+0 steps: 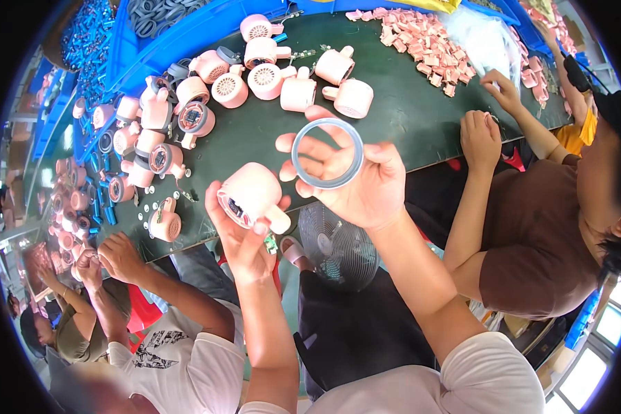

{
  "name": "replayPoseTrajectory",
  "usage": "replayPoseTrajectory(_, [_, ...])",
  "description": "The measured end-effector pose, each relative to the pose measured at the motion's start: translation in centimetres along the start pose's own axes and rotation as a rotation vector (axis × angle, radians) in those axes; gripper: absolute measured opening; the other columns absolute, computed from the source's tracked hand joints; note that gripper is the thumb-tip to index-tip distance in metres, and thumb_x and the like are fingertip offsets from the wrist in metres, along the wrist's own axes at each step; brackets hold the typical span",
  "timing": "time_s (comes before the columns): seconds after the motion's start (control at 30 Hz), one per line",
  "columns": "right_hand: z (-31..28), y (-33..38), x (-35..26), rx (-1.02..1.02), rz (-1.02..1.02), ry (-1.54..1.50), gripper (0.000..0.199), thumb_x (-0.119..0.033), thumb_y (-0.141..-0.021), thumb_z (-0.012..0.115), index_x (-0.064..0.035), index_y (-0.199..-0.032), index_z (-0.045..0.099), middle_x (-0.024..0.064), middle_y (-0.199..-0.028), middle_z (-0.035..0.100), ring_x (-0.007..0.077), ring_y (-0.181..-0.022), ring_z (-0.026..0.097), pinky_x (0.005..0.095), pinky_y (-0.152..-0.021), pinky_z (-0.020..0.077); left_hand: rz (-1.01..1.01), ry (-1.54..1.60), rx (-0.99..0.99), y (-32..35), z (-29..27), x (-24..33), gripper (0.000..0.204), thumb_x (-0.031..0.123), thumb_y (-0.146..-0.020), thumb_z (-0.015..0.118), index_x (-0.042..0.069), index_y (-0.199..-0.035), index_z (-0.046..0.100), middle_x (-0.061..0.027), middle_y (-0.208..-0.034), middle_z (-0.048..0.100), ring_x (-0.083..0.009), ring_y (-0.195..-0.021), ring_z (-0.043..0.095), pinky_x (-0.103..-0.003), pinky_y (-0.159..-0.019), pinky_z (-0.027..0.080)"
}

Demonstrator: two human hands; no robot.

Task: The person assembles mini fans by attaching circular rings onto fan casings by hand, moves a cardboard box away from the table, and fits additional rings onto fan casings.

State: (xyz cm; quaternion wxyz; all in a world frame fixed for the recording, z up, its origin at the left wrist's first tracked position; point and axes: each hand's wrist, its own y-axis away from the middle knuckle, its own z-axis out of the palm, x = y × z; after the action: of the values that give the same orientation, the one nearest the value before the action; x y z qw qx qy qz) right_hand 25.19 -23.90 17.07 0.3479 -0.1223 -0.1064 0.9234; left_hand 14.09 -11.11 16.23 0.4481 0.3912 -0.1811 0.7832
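Observation:
My left hand (pixel 245 245) is closed round a pink handheld fan housing (pixel 255 190) with a short stub handle. Its open side faces left and shows dark parts inside. A small green circuit board (pixel 271 244) hangs beside that wrist. My right hand (pixel 372 183) grips a grey ring (pixel 328 184) by its right side, with the palm and fingers visible through it. Ring and housing are apart, both held up over the table's near edge.
Several pink housings (pixel 352 98) lie across the green table (pixel 393 131). Small pink pieces (pixel 428 48) are heaped at the far right, near a clear plastic bag (pixel 486 41). Blue bins (pixel 186 43) line the back. Co-workers sit on both sides; a floor fan (pixel 338 248) stands below.

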Motion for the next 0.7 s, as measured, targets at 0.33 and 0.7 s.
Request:
replayPoseTrajectory(0.33, [2.8,-0.6,1.9,-0.001,-0.119,1.168,0.066,-0.001,-0.059,0.066,0.0069,-0.122,0.049,0.0165,-0.120,0.052,0.0192,-0.100,0.051,0.0319,-0.086,0.0413,-0.114,0.051,-0.065,1.1,-0.7,2.4,0.084,0.001,-0.070,0.070,0.001,-0.138,0.022,-0.0158,-0.125,0.043,-0.0290,-0.112,0.052,-0.047,-0.088,0.051])
replayPoseTrajectory(0.7, [8.1,-4.8,2.5,-0.797,-0.020,1.817,0.033,-0.005,-0.070,0.061,-0.0038,-0.103,0.055,0.0054,-0.102,0.057,0.0277,-0.104,0.051,0.0341,-0.072,0.0508,-0.105,-0.059,-0.155,3.0,-2.0,5.5,0.100,0.004,-0.059,0.083,-0.001,-0.139,0.023,-0.0181,-0.130,0.044,-0.0277,-0.120,0.047,-0.038,-0.097,0.043])
